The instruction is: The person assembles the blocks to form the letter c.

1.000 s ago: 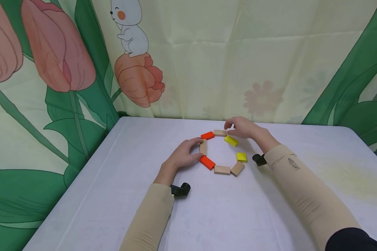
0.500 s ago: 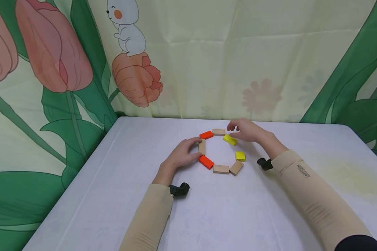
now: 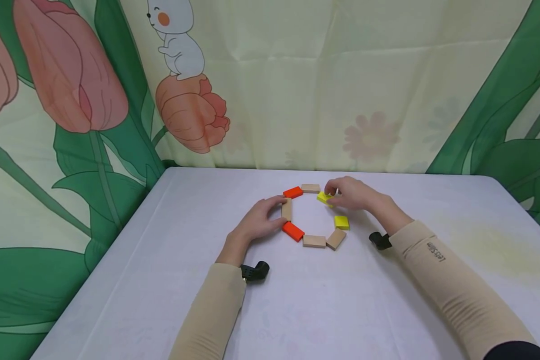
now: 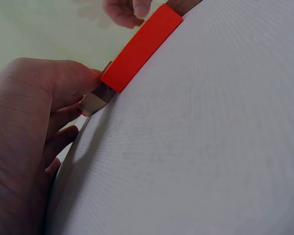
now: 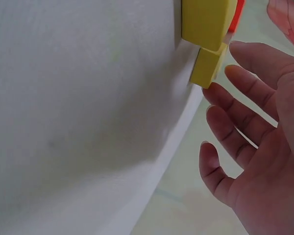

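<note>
In the head view my left hand [image 3: 262, 220] holds a plain wooden block [image 3: 286, 209] lengthwise, index finger at its far end and thumb at its near end. A red block [image 3: 293, 231] meets that near end; another red block [image 3: 293, 192] lies beyond the far end. My right hand [image 3: 353, 194] has thumb and index finger at the right end of the farther yellow block [image 3: 322, 197], partly covering it. In the right wrist view the other fingers of this hand are spread and slightly bent. The nearer yellow block [image 3: 341, 222] lies apart from the hand.
The blocks form a rough ring on the white-covered table [image 3: 162, 300]. Plain wooden blocks lie at its back [image 3: 310, 188], front [image 3: 314, 241] and front right [image 3: 336, 239]. A gap separates the two yellow blocks. Behind the table hangs a printed curtain [image 3: 274, 100].
My right hand has moved from above the back wooden block down to the farther yellow block. My left hand stays at its block. The head view has shifted slightly.
</note>
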`<state>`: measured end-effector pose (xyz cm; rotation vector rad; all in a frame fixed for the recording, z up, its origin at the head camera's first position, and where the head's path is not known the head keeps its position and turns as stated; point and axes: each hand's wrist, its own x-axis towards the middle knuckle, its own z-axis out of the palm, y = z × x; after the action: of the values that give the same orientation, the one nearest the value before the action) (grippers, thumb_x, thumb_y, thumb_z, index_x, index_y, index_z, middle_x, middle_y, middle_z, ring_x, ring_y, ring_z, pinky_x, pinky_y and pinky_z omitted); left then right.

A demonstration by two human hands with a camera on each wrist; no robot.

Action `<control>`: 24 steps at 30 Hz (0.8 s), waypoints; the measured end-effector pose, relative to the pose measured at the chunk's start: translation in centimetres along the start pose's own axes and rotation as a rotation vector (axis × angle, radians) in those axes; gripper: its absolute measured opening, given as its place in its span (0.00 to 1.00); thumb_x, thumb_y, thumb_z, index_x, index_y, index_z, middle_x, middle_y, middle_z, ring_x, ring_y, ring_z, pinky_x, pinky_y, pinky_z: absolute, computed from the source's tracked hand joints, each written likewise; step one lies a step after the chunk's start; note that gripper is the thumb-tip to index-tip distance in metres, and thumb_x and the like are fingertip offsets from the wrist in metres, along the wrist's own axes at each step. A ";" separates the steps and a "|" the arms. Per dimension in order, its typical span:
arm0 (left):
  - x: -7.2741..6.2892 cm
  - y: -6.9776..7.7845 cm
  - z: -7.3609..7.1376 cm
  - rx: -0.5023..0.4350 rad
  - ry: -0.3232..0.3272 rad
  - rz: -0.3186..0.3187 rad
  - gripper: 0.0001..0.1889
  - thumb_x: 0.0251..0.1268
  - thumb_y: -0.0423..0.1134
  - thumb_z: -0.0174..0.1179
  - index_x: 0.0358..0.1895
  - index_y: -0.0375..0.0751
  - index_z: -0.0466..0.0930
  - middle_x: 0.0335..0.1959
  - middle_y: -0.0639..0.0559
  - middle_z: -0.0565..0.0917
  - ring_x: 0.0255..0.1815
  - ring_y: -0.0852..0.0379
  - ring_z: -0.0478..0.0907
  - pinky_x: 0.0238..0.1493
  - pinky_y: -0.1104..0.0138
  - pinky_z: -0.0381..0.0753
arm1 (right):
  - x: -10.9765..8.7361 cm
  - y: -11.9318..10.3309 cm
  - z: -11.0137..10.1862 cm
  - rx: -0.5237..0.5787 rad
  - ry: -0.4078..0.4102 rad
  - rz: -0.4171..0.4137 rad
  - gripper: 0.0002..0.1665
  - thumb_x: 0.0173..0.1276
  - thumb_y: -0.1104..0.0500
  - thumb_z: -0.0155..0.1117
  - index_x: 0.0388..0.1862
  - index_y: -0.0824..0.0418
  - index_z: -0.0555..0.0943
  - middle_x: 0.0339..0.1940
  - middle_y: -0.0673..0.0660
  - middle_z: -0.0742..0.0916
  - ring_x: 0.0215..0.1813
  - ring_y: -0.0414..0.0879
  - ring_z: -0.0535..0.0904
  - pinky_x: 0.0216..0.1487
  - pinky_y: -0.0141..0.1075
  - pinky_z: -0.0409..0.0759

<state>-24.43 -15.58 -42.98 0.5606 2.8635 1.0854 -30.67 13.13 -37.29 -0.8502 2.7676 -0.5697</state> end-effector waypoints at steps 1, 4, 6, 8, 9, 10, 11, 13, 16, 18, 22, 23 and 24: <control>0.0 0.0 0.0 0.000 -0.001 -0.001 0.28 0.67 0.45 0.62 0.71 0.50 0.73 0.73 0.53 0.71 0.73 0.51 0.64 0.73 0.55 0.62 | 0.0 0.0 0.1 0.000 -0.001 0.001 0.13 0.70 0.62 0.65 0.52 0.64 0.82 0.45 0.58 0.84 0.47 0.54 0.77 0.52 0.49 0.78; 0.0 0.0 0.0 0.004 -0.002 -0.002 0.29 0.68 0.45 0.62 0.72 0.50 0.72 0.73 0.54 0.71 0.73 0.52 0.64 0.73 0.55 0.62 | -0.1 -0.1 0.2 0.001 -0.005 0.011 0.13 0.70 0.63 0.65 0.52 0.64 0.82 0.45 0.58 0.84 0.46 0.54 0.77 0.52 0.49 0.78; 0.0 0.0 0.0 0.002 -0.001 -0.002 0.28 0.67 0.45 0.62 0.71 0.50 0.72 0.73 0.54 0.71 0.73 0.52 0.64 0.73 0.55 0.62 | -0.1 -0.1 0.3 0.003 -0.009 0.020 0.13 0.70 0.63 0.65 0.52 0.64 0.81 0.45 0.58 0.84 0.46 0.54 0.76 0.51 0.49 0.77; 0.1 0.0 0.1 -0.001 0.000 0.002 0.28 0.67 0.44 0.62 0.71 0.50 0.73 0.72 0.53 0.71 0.73 0.52 0.64 0.74 0.55 0.62 | -0.1 0.0 0.4 0.001 -0.009 0.024 0.13 0.70 0.64 0.64 0.52 0.64 0.81 0.44 0.58 0.84 0.45 0.54 0.76 0.51 0.48 0.77; 0.1 -0.1 0.1 -0.003 0.001 0.003 0.28 0.67 0.44 0.62 0.71 0.50 0.73 0.72 0.53 0.71 0.73 0.52 0.64 0.74 0.55 0.62 | -0.2 0.0 0.5 0.000 -0.009 0.024 0.13 0.70 0.64 0.64 0.52 0.63 0.81 0.44 0.58 0.83 0.45 0.54 0.76 0.50 0.48 0.77; 0.1 0.0 0.1 -0.005 0.002 0.005 0.28 0.67 0.44 0.62 0.71 0.50 0.73 0.72 0.53 0.71 0.73 0.52 0.64 0.74 0.55 0.62 | -0.2 0.1 0.5 0.000 -0.007 0.025 0.13 0.69 0.64 0.64 0.52 0.63 0.81 0.43 0.58 0.83 0.44 0.54 0.76 0.49 0.47 0.77; 0.1 0.0 0.1 -0.007 0.002 0.006 0.28 0.67 0.44 0.62 0.71 0.50 0.73 0.72 0.53 0.71 0.73 0.51 0.64 0.73 0.55 0.62 | -0.2 0.1 0.5 -0.001 -0.006 0.025 0.13 0.69 0.64 0.64 0.51 0.63 0.81 0.42 0.58 0.83 0.44 0.54 0.76 0.48 0.47 0.77; 0.2 0.0 0.2 -0.007 0.002 0.008 0.28 0.67 0.44 0.62 0.71 0.50 0.73 0.72 0.53 0.71 0.73 0.51 0.64 0.73 0.54 0.62 | -0.3 0.2 0.6 -0.004 -0.001 0.028 0.12 0.69 0.64 0.64 0.51 0.63 0.81 0.40 0.57 0.82 0.42 0.53 0.75 0.46 0.45 0.76; 0.2 0.0 0.2 -0.002 0.002 0.007 0.28 0.67 0.45 0.62 0.71 0.50 0.73 0.72 0.53 0.71 0.73 0.51 0.65 0.73 0.54 0.62 | -0.4 0.3 0.5 -0.007 0.009 0.030 0.12 0.68 0.64 0.65 0.50 0.62 0.80 0.38 0.57 0.82 0.39 0.52 0.75 0.42 0.43 0.76; 0.2 0.0 0.2 0.001 0.005 0.011 0.28 0.67 0.45 0.62 0.71 0.50 0.73 0.72 0.53 0.71 0.73 0.51 0.65 0.73 0.54 0.62 | -0.5 0.3 0.5 -0.011 0.017 0.028 0.12 0.68 0.64 0.65 0.50 0.62 0.80 0.37 0.56 0.81 0.38 0.52 0.75 0.41 0.43 0.75; 0.2 0.0 0.1 0.000 0.007 0.013 0.28 0.67 0.44 0.62 0.71 0.49 0.73 0.72 0.53 0.72 0.73 0.51 0.65 0.73 0.55 0.62 | -0.5 0.3 0.4 -0.017 0.027 0.037 0.12 0.68 0.64 0.65 0.50 0.62 0.80 0.37 0.57 0.82 0.37 0.52 0.75 0.40 0.43 0.75; 0.2 0.1 0.1 -0.001 0.006 0.013 0.28 0.67 0.44 0.62 0.71 0.49 0.73 0.72 0.53 0.72 0.73 0.51 0.64 0.74 0.55 0.61 | -0.5 0.3 0.4 -0.018 0.027 0.045 0.12 0.68 0.64 0.65 0.50 0.62 0.80 0.37 0.57 0.82 0.38 0.52 0.75 0.41 0.43 0.76; 0.2 0.1 0.1 -0.003 0.004 0.013 0.28 0.67 0.44 0.62 0.71 0.49 0.73 0.72 0.53 0.72 0.73 0.51 0.64 0.74 0.55 0.61 | -0.5 0.3 0.4 -0.018 0.026 0.054 0.12 0.68 0.63 0.65 0.50 0.61 0.80 0.37 0.57 0.82 0.38 0.52 0.75 0.41 0.43 0.76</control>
<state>-24.56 -15.42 -42.99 0.5779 2.8646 1.0938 -30.26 13.48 -37.78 -0.7743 2.8142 -0.5509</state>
